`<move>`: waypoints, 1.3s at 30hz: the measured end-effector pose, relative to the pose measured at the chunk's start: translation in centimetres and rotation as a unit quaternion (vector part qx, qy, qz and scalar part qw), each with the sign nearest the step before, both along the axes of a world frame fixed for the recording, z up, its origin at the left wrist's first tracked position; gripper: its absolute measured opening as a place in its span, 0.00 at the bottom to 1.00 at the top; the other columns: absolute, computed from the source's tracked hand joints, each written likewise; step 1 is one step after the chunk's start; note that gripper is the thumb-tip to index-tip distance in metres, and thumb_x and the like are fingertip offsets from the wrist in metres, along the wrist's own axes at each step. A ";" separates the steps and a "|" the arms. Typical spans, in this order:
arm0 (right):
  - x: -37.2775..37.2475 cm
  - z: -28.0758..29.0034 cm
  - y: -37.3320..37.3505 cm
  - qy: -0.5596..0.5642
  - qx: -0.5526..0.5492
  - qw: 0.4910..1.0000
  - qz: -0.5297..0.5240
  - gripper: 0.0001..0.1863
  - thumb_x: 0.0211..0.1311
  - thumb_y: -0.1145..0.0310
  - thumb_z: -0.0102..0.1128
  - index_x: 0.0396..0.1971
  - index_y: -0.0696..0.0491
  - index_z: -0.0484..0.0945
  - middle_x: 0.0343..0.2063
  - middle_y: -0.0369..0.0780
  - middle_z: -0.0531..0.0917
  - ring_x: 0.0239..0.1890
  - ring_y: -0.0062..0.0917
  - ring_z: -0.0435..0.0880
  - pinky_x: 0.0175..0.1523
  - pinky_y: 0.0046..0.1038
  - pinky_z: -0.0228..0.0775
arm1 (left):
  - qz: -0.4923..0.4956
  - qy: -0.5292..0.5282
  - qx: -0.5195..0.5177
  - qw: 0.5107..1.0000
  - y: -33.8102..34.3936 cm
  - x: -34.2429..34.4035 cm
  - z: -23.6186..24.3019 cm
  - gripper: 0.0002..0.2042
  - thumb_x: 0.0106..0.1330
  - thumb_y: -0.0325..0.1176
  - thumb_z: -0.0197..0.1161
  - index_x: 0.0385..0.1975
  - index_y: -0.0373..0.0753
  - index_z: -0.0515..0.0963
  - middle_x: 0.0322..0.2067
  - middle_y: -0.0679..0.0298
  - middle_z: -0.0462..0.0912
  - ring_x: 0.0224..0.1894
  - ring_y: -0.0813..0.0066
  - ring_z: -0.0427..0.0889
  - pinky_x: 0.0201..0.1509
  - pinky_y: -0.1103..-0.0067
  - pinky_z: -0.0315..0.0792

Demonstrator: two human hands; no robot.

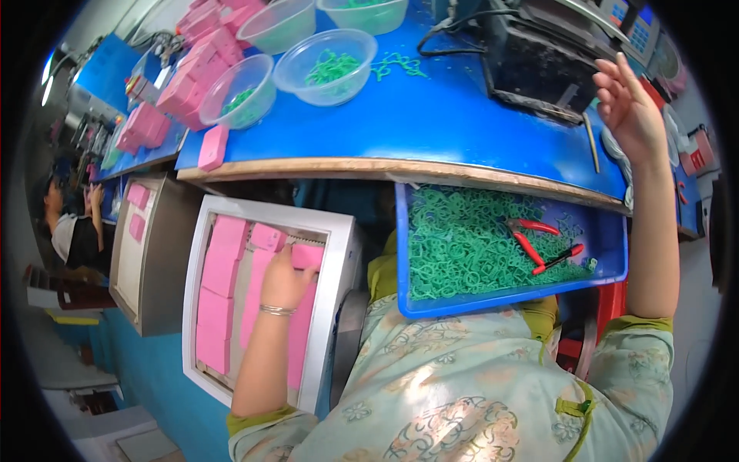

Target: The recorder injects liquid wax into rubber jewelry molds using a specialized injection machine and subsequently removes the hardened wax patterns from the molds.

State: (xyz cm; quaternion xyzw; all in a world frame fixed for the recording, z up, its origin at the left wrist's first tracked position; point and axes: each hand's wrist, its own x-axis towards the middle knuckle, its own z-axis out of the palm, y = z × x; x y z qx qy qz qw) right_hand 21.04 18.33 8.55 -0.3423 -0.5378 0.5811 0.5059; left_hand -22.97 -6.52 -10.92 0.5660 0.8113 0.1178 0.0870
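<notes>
My left hand [286, 279] reaches into a white-framed box [345, 231] at the left, its fingers closed around a small pink block [309, 255]. More pink blocks [215, 296] stand in rows inside that box. My right hand [630, 112] is raised at the right beside a black machine [539, 65], fingers apart and nothing in it. In front of my body rests a blue tray [512, 302] heaped with small green moulded rings [462, 239]. Red-handled nippers [531, 237] and a red-and-black handled tool [560, 260] lie on the green pieces.
On the blue table [431, 127] are clear bowls [327, 65] with green pieces, and a loose green cluster [399, 66]. A single pink block [213, 148] sits by the wooden edge; stacked pink blocks [192, 85] are behind. Another person [73, 219] sits far left.
</notes>
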 end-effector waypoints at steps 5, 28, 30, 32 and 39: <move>-2.4 -1.4 -5.7 -0.068 0.038 0.995 0.061 0.13 0.64 0.60 0.47 0.35 0.56 0.72 0.22 0.39 0.80 0.22 0.19 0.79 0.25 0.16 0.70 | 0.080 -0.049 -0.063 0.994 2.1 0.2 0.6 0.26 0.46 0.35 0.67 0.40 0.24 0.69 0.40 0.40 0.74 0.41 0.47 0.76 0.45 0.68 0.70; -7.8 -12.4 -15.1 -0.024 -0.105 0.982 0.155 0.14 0.66 0.63 0.44 0.31 0.59 0.70 0.33 0.38 0.72 0.27 0.19 0.74 0.33 0.21 0.69 | -0.189 -0.678 0.072 0.706 4.8 21.8 8.4 0.42 0.56 0.69 0.38 0.59 0.38 0.51 0.47 0.59 0.68 0.43 0.72 0.72 0.33 0.81 0.70; -7.8 -12.4 -15.2 -0.058 -0.062 0.990 0.116 0.16 0.67 0.61 0.42 0.33 0.59 0.73 0.33 0.38 0.73 0.35 0.18 0.72 0.39 0.22 0.66 | -0.197 -0.657 0.067 0.725 4.7 21.8 8.1 0.38 0.58 0.61 0.45 0.60 0.37 0.50 0.47 0.58 0.68 0.43 0.73 0.71 0.35 0.82 0.68; -8.0 -13.1 -15.3 -0.077 -0.007 0.993 0.091 0.15 0.66 0.61 0.43 0.33 0.58 0.74 0.33 0.38 0.73 0.38 0.20 0.71 0.41 0.23 0.66 | -0.205 -0.633 0.061 0.744 4.6 21.9 8.1 0.35 0.61 0.52 0.52 0.60 0.37 0.48 0.47 0.57 0.67 0.44 0.75 0.70 0.37 0.83 0.67; -8.7 -12.6 -16.7 -0.101 0.007 0.994 0.046 0.13 0.63 0.61 0.49 0.30 0.55 0.76 0.35 0.39 0.72 0.46 0.28 0.67 0.48 0.25 0.64 | -0.153 -0.510 0.107 0.839 4.6 22.5 8.5 0.22 0.63 0.25 0.44 0.57 0.32 0.52 0.33 0.62 0.70 0.26 0.83 0.67 0.28 0.87 0.63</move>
